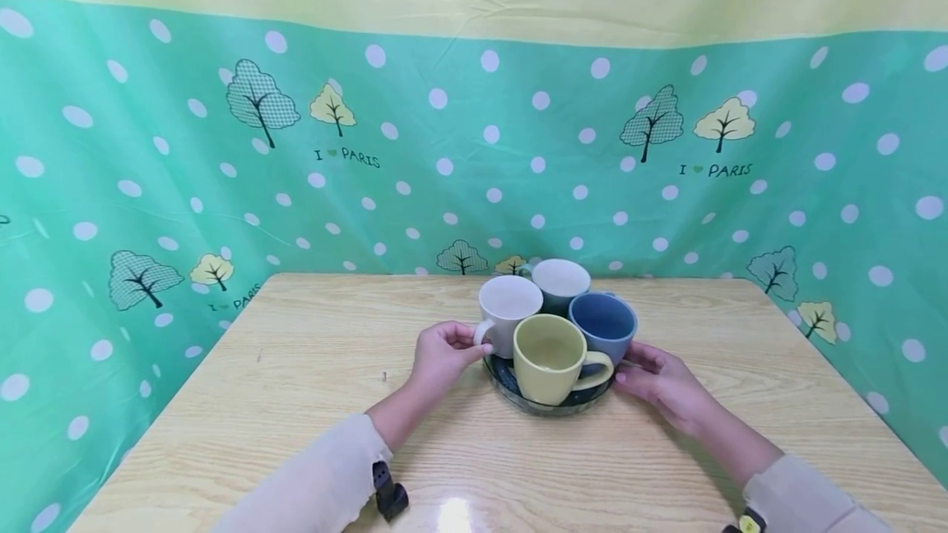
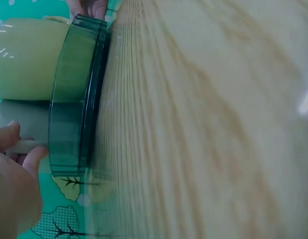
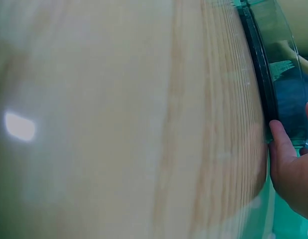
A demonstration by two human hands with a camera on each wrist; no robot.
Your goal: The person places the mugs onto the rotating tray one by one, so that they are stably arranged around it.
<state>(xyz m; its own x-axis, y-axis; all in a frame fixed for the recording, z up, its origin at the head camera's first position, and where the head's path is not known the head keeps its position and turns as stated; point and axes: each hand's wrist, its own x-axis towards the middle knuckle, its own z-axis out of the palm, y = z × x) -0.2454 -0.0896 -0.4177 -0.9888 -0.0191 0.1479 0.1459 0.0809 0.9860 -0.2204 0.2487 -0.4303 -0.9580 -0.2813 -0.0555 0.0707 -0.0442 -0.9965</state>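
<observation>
A round, dark green see-through tray [image 1: 550, 410] carries several mugs bunched together. In front stands a yellow mug [image 1: 544, 364], its handle pointing right. A white mug [image 1: 509, 303] is on the left, and my left hand [image 1: 444, 356] pinches its handle between thumb and fingers. Behind these is a mug with a pale inside [image 1: 560, 276]; a blue mug [image 1: 606, 327] stands at the right. My right hand [image 1: 666, 385] holds the tray's right side; the right wrist view shows its thumb [image 3: 282, 139] against the outer wall. Some right fingers are partly hidden behind the tray.
The tray rests on a light wooden table [image 1: 311, 368], right of its middle and toward the back. A green and yellow printed cloth [image 1: 415, 146] hangs behind the table and along both sides. Light glares off the front of the tabletop.
</observation>
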